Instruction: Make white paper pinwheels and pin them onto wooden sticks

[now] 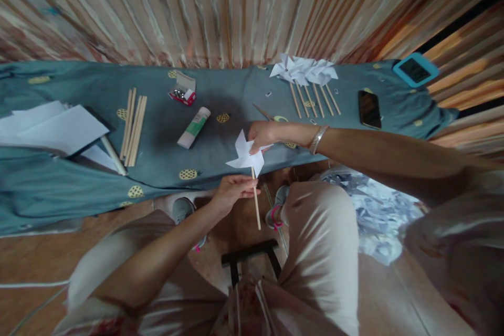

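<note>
A white paper pinwheel (244, 158) on a thin wooden stick (256, 207) is held upright over the table's front edge. My left hand (235, 191) pinches the stick a little below the paper blades. My right hand (264, 135) grips the pinwheel's head from above, thumb near the small pin at its centre. Behind my right hand lie scissors (280, 118) with a pale green handle, partly hidden by it. Several pinwheels (305, 69) on sticks lie in a row at the table's back. To the left rests a green and white glue stick (196, 127).
On the blue cloth-covered table (236, 84) are a small red box of pins (184, 92), several loose sticks (134, 128), white paper sheets (55, 126), a black phone (369, 109) and a blue-framed device (416, 69). A bag of paper scraps (378, 215) sits by my right leg.
</note>
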Available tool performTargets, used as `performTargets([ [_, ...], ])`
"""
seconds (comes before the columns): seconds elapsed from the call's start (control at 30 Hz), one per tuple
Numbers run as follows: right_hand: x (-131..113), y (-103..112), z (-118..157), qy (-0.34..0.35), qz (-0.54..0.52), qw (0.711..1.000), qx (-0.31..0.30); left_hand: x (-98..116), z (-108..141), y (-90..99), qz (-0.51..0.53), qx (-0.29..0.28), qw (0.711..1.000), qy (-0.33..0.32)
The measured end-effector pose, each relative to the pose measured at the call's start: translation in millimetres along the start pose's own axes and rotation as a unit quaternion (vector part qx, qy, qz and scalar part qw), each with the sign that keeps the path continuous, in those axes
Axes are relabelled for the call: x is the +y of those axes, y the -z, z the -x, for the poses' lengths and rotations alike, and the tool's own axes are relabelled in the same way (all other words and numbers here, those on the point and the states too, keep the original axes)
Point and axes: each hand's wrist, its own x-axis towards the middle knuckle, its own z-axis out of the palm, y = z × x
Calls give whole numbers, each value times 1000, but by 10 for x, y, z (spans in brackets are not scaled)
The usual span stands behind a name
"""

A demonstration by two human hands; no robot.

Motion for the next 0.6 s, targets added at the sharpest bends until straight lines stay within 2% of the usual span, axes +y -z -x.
performTargets([
  [0.23, 219, -133, -52, 21, -200, 979, 33, -1, -4, 5, 1, 0, 1000, 1],
  [0.47, 323, -186, -108, 15, -301, 953, 42, 23, 19, -16, 9, 8, 1000, -4],
  [0.6, 303, -181, -46, 17, -334, 941, 50, 86, 67, 2, 0, 13, 1000, -28],
])
